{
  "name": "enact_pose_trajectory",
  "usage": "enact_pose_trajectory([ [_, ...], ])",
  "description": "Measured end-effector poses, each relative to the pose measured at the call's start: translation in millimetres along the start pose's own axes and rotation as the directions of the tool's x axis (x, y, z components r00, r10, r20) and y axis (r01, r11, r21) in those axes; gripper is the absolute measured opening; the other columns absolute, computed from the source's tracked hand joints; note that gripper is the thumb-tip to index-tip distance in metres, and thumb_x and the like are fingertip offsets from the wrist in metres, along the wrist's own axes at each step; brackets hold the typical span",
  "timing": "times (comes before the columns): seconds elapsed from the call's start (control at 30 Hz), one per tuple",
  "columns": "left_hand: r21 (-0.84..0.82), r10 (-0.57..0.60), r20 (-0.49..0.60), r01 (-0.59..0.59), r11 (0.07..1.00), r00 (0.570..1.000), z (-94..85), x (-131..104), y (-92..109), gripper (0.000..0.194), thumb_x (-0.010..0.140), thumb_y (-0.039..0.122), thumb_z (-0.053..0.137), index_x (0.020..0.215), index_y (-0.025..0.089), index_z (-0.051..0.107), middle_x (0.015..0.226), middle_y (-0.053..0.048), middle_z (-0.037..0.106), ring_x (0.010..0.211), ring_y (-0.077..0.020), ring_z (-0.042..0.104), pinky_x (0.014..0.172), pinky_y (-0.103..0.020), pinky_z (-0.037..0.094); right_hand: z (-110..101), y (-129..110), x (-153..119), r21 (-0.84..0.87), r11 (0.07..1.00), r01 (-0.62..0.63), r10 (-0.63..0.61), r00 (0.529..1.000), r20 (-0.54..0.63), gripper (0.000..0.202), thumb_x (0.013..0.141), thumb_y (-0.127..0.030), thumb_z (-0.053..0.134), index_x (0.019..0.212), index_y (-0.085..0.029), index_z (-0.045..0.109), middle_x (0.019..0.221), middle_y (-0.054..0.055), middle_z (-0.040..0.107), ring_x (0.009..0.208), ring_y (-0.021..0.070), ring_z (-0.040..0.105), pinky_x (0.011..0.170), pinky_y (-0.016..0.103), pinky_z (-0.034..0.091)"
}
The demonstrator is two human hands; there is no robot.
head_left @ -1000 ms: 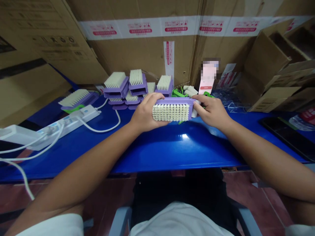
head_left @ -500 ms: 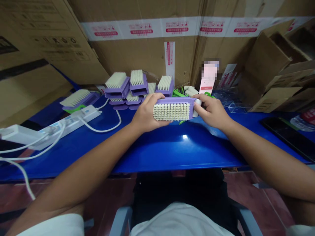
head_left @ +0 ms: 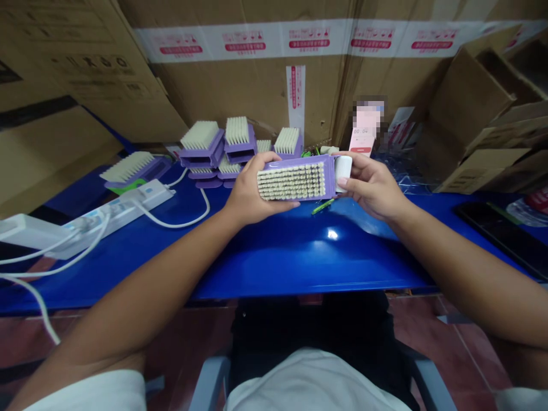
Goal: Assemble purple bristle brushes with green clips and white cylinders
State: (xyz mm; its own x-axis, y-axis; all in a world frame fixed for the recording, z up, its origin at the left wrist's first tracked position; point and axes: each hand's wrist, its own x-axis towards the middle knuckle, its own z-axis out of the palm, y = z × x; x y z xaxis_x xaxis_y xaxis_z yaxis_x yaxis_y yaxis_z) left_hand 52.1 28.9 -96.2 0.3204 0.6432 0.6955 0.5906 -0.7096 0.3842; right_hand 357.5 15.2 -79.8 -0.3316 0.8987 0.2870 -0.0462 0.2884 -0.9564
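Above the blue table, my left hand (head_left: 252, 188) is wrapped round the left end of a purple scrubbing brush (head_left: 295, 181), whose pale bristles face me. Fingers of my right hand (head_left: 370, 185) pinch a ribbed white cap-like piece (head_left: 343, 173) against the brush's right end. Whether that piece is seated in the brush or only touching it, I cannot tell. Below the brush lies a small green piece (head_left: 323, 206) on the table. Behind my left hand stand several more purple brushes (head_left: 201, 140), stacked with bristles up.
A white power strip (head_left: 124, 208) with cables lies on the left, near another brush (head_left: 132, 168) with a green part. A propped phone (head_left: 363, 134) leans at the back. On the right are a dark phone (head_left: 500, 234), clear plastic packaging and cardboard boxes (head_left: 471, 114).
The brush has shifted slightly left and up and turned a little. The white piece in my right hand now shows at the brush's right end, and more of the green piece is visible.
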Motion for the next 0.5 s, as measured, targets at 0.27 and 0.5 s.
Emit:
enact_pose_trajectory([
  [0.27,-0.035,-0.035,0.012,0.036,0.999,0.999,0.5,-0.8,-4.4,0.091,0.065,0.067,0.100,0.136,0.028,0.058,0.135,-0.007,0.073,0.118,-0.0297,0.073,0.103,-0.045,0.063,-4.2,2.8,0.6,-0.035,0.999,0.009,-0.008,0.999,0.032,0.069,0.085,-0.061,0.093,0.145,-0.034,0.071,0.130,0.006,0.083,0.110,0.0297,0.082,0.089,0.048,0.073],
  [0.5,0.027,0.093,-0.068,-0.092,0.995,0.993,-4.9,-2.2,-1.6,0.087,0.072,0.078,0.093,0.135,0.029,0.060,0.134,-0.006,0.073,0.123,-0.0315,0.072,0.108,-0.056,0.063,-6.4,-3.8,-2.6,-0.226,0.965,0.134,-0.120,0.990,0.076,0.074,0.092,-0.068,0.085,0.154,-0.032,0.066,0.137,0.009,0.080,0.123,0.0322,0.079,0.100,0.050,0.070],
])
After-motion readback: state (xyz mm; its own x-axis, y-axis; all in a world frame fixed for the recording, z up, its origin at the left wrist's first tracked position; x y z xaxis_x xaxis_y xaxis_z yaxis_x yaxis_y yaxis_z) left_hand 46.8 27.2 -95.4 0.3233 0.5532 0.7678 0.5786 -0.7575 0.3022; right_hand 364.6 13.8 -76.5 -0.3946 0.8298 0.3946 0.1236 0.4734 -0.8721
